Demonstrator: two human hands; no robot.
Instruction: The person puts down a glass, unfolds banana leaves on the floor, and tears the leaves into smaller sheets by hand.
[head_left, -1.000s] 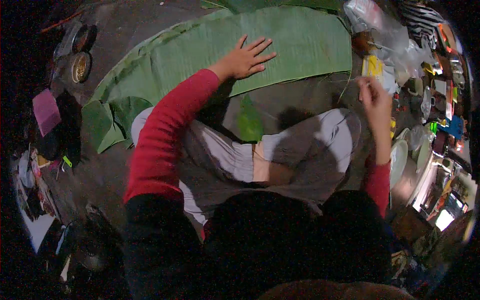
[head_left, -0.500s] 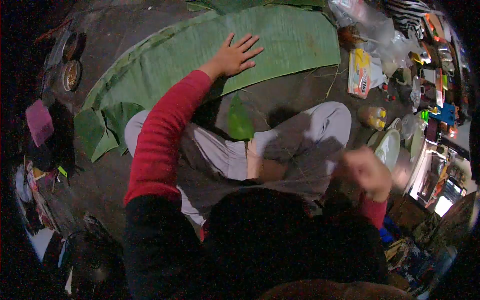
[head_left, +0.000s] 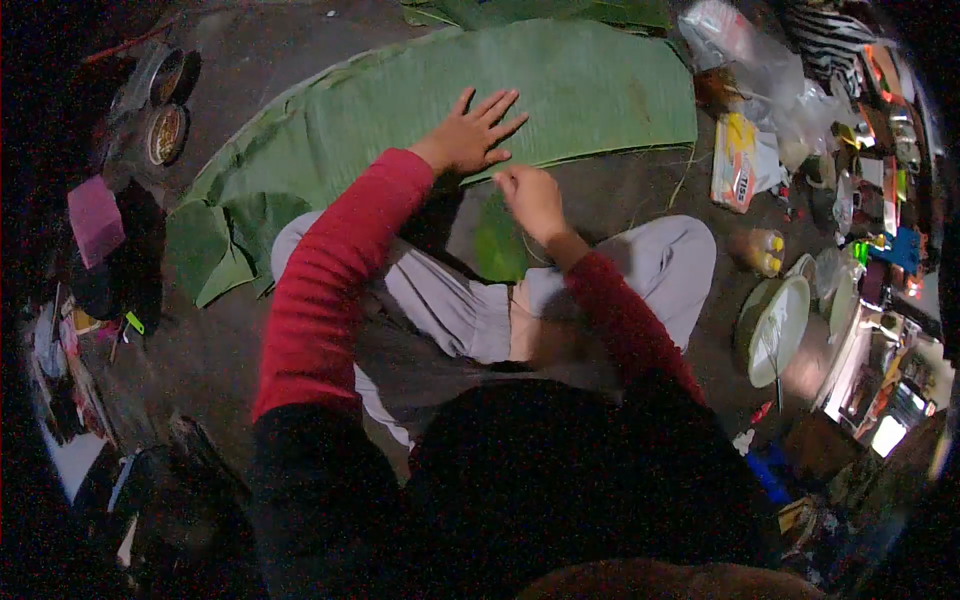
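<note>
A long green banana leaf [head_left: 590, 90] lies spread on the floor in front of my crossed legs. My left hand [head_left: 470, 137] rests flat on it, fingers spread. Close to the leaf's near edge, just right of the left hand, is my right hand [head_left: 535, 203] with its fingers curled together. Whether it pinches the leaf edge or something small cannot be made out. Below the right hand a small green leaf piece [head_left: 497, 245] lies between my legs, partly covered by that hand. Another folded leaf piece [head_left: 205, 250] sits by my left knee.
On the right stand a bowl with a whisk [head_left: 775, 330], yellow-capped bottles [head_left: 765, 250], a tissue pack [head_left: 735, 165] and plastic bags [head_left: 790, 100]. At left are a round dish [head_left: 165, 134] and a pink box [head_left: 95, 222]. More leaves [head_left: 560, 12] lie beyond the big one.
My right hand has swung from the right side, beyond my right knee, inward to the banana leaf's near edge. My left hand stays flat on the leaf. The view has shifted slightly.
</note>
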